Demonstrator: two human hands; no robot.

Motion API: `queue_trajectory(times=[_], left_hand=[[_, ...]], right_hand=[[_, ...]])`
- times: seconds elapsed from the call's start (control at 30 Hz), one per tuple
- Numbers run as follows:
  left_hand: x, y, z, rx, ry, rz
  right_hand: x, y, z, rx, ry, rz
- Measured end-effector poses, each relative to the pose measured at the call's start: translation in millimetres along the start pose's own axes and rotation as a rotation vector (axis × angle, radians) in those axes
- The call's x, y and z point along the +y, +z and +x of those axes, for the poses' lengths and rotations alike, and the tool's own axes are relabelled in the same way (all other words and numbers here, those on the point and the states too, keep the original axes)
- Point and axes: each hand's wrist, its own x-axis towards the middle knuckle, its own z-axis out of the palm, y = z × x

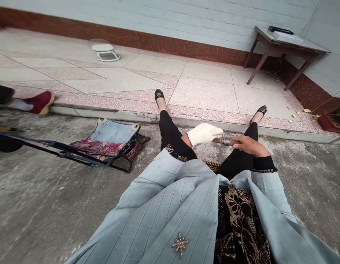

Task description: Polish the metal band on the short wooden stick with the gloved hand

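We grip the wire-wound rod [226, 141], gloved left fingers [216, 131] closed around its left end, right fingers [238, 142] closed opposite.

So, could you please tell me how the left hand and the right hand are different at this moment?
The left hand wears a white glove, while the right hand is bare.
The left hand is on the left part of a short rod, while the right hand is on its right part, next to the silvery winding.
Both hands are closed on the same rod.
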Motion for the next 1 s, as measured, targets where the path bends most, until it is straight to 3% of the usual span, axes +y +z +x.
queue_trajectory(times=[0.1, 0.17, 0.23, 0.4, 0.57, 0.67, 0.8, 0.9, 1.0], left_hand=[[-8, -1.3, 11, 0.044, 0.024, -0.252], [-8, 5.6, 17, 0.052, 0.022, -0.449], [-3, 16.4, 20, 0.025, -0.010, -0.577], [19, 37.9, 11, -0.006, -0.053, -0.582], [22, 36.2, 2, -0.020, -0.048, -0.505], [21, 33.9, 1, -0.036, -0.046, -0.419], [27, 34.0, 2, -0.034, -0.051, -0.285], [29, 31.4, 3, -0.018, -0.049, -0.207], [23, 23.3, 6, -0.009, -0.034, -0.110]], right_hand=[[-15, -4, -7, -0.163, -0.102, 0.114], [-21, -7, -14, -0.187, -0.125, 0.260], [-22, -9, -21, -0.075, -0.079, 0.394], [-15, -15, -24, 0.372, -0.018, 0.498], [2, -10, -11, 0.506, -0.009, 0.580], [10, -5, -3, 0.527, 0.050, 0.471], [13, 1, 3, 0.544, 0.191, 0.100], [10, 4, 5, 0.466, 0.258, -0.125], [6, 6, 4, 0.339, 0.248, -0.207]])
